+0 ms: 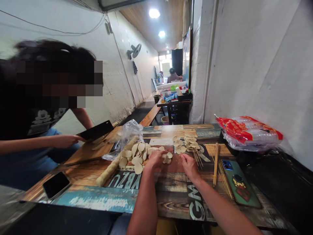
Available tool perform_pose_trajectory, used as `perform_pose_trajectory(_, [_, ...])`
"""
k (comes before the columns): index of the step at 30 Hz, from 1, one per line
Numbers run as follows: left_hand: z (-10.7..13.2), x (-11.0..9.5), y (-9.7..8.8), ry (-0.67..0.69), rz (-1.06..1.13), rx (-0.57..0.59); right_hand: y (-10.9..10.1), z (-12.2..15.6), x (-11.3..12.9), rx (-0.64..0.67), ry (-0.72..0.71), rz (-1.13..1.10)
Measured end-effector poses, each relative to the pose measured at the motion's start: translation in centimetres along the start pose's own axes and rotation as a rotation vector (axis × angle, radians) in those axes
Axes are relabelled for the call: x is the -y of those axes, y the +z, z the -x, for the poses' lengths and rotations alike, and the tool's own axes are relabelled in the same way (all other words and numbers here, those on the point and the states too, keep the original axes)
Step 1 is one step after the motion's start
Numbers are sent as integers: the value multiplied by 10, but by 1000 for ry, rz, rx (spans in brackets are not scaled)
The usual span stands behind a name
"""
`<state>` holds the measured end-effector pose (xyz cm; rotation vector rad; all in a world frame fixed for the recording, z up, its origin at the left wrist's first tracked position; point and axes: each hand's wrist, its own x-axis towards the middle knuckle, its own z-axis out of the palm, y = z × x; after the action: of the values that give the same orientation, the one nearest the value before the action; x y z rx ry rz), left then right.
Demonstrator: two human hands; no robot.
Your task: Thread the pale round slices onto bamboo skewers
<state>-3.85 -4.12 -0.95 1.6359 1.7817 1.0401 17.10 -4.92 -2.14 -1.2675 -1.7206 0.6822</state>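
My left hand (156,160) is closed at the fingertips on a few pale round slices (167,158), just right of a heap of similar slices (139,152). To its right, my right hand (190,167) is closed in a pinch with the thumb up; whatever sits in its fingers is too small to make out. Beyond the right hand lie skewered slices (189,143) with thin sticks (198,157) pointing toward me. A long, pale, knobbly roll (110,172) rests left of the heap, beside a clear plastic bag (130,133).
At left, a person's hand (69,141) is by a dark cleaver (96,130) on a wooden board (84,152). A black phone (56,184) lies front left. Bamboo skewers (216,164), a green phone (241,184) and a red-and-clear package (249,130) occupy the right side.
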Motion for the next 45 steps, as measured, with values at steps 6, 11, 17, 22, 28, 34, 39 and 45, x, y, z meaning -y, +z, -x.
perform_pose_trajectory(6, [2, -4, -4, 43, -193, 57, 3, 1, -2, 13, 7, 1])
perform_pose_trajectory(11, [2, -12, -12, 61, -85, 44, 0, 1, -1, 41, 6, 10])
perform_pose_trajectory(17, [-8, -10, -9, -166, 488, -216, -3, 8, 11, 171, -106, -85])
perform_pose_trajectory(22, [-17, -4, -10, -270, 871, -351, -4, 20, 20, 346, -197, -45])
perform_pose_trajectory(28, [-18, 2, -19, -267, 1011, -446, -2, 23, 20, 364, -192, 16])
perform_pose_trajectory(34, [-18, 2, -21, -272, 1100, -447, -2, 25, 21, 384, -199, 23])
perform_pose_trajectory(39, [-18, -1, -16, -262, 1085, -444, -3, 25, 22, 388, -196, 28])
perform_pose_trajectory(45, [-17, -3, -15, -258, 1095, -402, -2, 24, 21, 397, -194, 29])
